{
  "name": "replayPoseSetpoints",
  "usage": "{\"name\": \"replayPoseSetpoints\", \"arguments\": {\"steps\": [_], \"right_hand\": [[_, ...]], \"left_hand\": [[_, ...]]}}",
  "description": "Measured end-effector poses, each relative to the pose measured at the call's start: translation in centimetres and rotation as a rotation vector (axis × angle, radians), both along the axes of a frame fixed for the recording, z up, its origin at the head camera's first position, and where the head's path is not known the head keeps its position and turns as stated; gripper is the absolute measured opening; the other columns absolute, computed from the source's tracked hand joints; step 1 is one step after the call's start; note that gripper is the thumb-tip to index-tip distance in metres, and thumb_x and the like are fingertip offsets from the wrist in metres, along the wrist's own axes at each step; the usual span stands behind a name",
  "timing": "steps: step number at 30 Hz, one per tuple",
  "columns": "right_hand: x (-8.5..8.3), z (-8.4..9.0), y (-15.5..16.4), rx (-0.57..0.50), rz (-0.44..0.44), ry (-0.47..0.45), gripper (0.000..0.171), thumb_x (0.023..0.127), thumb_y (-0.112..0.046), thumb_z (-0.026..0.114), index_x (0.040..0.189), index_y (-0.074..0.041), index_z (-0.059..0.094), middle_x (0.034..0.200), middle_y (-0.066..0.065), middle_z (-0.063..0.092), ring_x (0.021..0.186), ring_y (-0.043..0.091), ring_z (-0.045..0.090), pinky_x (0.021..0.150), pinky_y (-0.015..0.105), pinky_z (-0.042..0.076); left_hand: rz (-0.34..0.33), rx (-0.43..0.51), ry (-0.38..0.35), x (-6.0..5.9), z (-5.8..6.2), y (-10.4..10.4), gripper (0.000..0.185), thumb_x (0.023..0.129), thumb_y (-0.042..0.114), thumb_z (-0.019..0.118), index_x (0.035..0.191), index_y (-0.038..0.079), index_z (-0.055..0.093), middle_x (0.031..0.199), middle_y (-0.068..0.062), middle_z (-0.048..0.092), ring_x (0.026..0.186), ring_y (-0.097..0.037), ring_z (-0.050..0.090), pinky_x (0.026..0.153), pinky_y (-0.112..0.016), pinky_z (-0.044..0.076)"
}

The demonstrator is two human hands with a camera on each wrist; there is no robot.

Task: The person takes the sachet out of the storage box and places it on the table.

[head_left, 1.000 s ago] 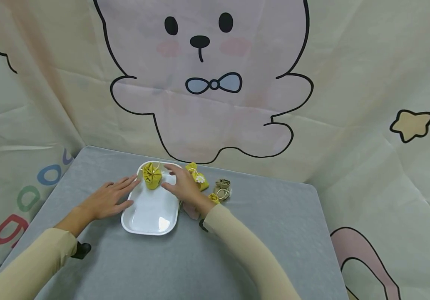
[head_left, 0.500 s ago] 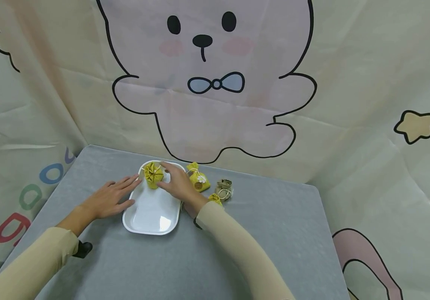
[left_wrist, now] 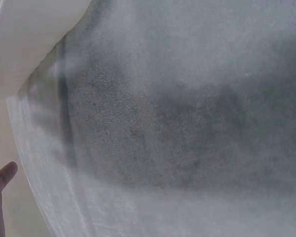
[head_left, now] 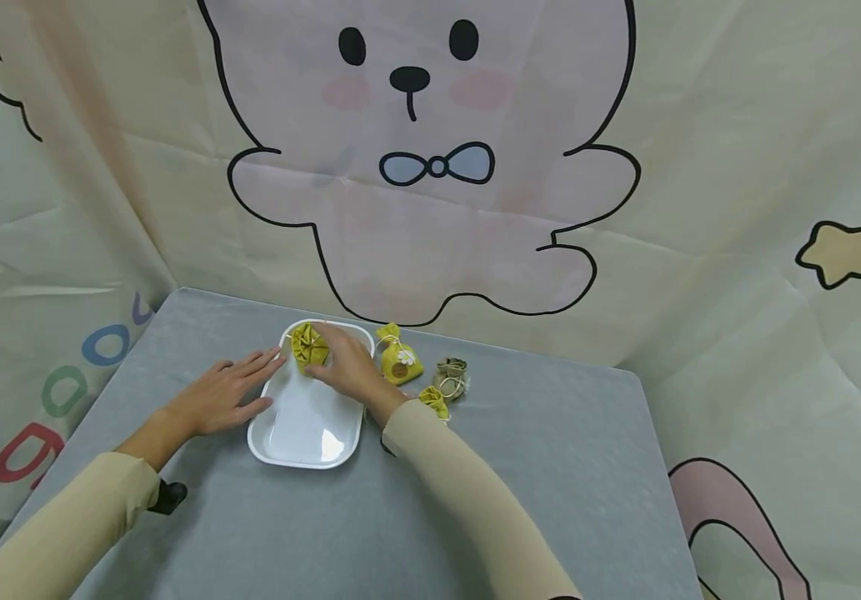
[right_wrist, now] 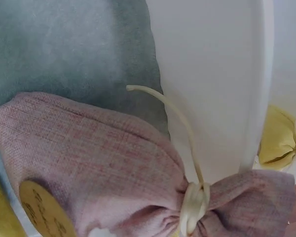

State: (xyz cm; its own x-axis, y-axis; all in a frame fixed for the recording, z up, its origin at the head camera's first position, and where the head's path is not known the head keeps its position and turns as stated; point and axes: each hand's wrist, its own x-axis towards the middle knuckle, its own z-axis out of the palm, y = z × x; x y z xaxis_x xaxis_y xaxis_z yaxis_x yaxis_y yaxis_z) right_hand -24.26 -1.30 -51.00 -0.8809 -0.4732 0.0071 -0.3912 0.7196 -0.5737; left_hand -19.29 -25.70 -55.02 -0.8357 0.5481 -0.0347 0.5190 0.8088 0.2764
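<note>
Left hand (head_left: 222,397) lies flat and relaxed on the grey worktop (head_left: 415,517), fingertips touching the near-left rim of the white tray (head_left: 302,446), holding nothing. Right hand (head_left: 347,367) reaches over the tray's far end and pinches the yellow pouch (head_left: 306,343) that sits inside it. By the look of it, 1 pouch is in the tray and 4 are left outside: a pink pouch (right_wrist: 103,168) just beside the tray's right rim under the wrist, a small yellow pouch (head_left: 434,402), then a yellow tagged pouch (head_left: 398,360) and a tan pouch (head_left: 450,377) farther back.
</note>
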Motion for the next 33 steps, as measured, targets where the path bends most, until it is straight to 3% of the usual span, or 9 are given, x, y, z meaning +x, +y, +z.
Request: {"name": "replayPoseSetpoints", "arguments": {"steps": [12, 22, 33], "right_hand": [[-0.4, 0.2, -0.8, 0.062, -0.029, -0.019, 0.073, 0.089, -0.033, 0.077, 0.152, -0.023, 0.041, 0.151, -0.002, 0.047, 0.137, 0.013, 0.045, 0.112, 0.030, 0.035], [-0.8, 0.3, -1.5, 0.101, 0.043, 0.041, 0.066, 0.091, -0.029, 0.074, 0.150, -0.021, 0.045, 0.151, -0.004, 0.048, 0.137, 0.012, 0.045, 0.113, 0.027, 0.032], [-0.9, -0.4, -1.8, 0.090, -0.006, 0.042, 0.066, 0.089, -0.026, 0.077, 0.147, -0.018, 0.048, 0.145, 0.000, 0.055, 0.127, 0.014, 0.054, 0.107, 0.028, 0.040]], "left_hand": [[-0.003, -0.007, 0.003, -0.1, -0.1, 0.1, 0.069, 0.100, 0.042, 0.054, 0.157, 0.011, 0.032, 0.162, -0.015, 0.028, 0.144, -0.039, 0.033, 0.103, -0.067, 0.034], [-0.008, 0.023, 0.024, 0.2, 0.1, 0.0, 0.067, 0.099, 0.039, 0.056, 0.155, 0.009, 0.036, 0.160, -0.016, 0.031, 0.142, -0.039, 0.036, 0.101, -0.065, 0.036], [-0.009, 0.009, 0.027, 0.1, -0.2, 0.0, 0.068, 0.099, 0.042, 0.055, 0.156, 0.010, 0.034, 0.160, -0.016, 0.031, 0.142, -0.039, 0.036, 0.101, -0.067, 0.035]]}}
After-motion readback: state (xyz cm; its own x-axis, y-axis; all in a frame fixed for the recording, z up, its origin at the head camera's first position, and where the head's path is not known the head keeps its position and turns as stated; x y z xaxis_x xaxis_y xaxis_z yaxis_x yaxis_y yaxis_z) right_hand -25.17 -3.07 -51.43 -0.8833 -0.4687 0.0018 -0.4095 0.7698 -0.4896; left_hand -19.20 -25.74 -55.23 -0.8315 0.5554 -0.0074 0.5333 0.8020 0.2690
